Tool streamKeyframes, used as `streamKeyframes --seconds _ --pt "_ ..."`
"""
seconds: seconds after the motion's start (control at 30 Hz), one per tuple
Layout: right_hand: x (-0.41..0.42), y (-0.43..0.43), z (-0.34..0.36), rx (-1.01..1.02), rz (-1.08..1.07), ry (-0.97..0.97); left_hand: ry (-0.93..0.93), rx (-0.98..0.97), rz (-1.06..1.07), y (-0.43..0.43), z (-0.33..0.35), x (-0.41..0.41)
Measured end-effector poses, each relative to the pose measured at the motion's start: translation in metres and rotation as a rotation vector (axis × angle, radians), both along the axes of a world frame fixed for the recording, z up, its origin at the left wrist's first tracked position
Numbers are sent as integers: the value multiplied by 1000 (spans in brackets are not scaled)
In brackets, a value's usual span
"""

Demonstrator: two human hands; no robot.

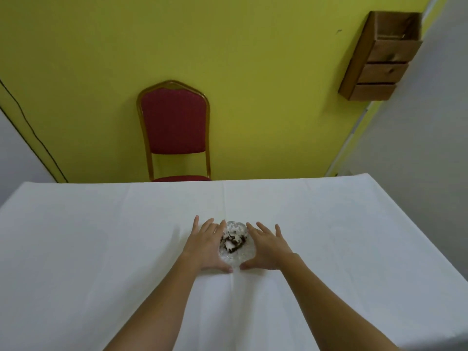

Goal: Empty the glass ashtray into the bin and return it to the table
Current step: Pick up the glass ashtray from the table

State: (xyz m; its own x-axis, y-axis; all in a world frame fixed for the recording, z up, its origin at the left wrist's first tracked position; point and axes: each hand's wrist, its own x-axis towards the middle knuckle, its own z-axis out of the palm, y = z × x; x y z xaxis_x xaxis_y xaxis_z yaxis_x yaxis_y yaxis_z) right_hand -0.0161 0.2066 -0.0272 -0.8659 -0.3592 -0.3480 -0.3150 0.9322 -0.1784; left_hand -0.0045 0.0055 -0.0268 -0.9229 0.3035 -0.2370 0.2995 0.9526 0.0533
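A clear cut-glass ashtray point(234, 243) holding dark ash and pale scraps sits on the white tablecloth point(101, 249) near the table's middle. My left hand point(206, 245) lies flat against its left side, fingers spread, thumb curled under the near rim. My right hand point(266, 245) mirrors it on the right side, thumb tip close to the left thumb. Both hands cup the ashtray from the sides; it rests on the cloth. No bin is in view.
A red padded chair with a gold frame point(174, 127) stands behind the table's far edge, against the yellow wall. A wooden drawer unit point(379, 59) hangs at the upper right. A black cable point(33, 130) runs down the wall at left.
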Motion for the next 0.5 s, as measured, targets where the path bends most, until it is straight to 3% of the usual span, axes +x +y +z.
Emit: streamKeyframes --seconds 0.23,0.5 --pt "4 3 -10 -111 -10 111 13 150 26 1 -2 2" --pt "33 45 9 -192 -191 180 37 228 -110 40 14 0"
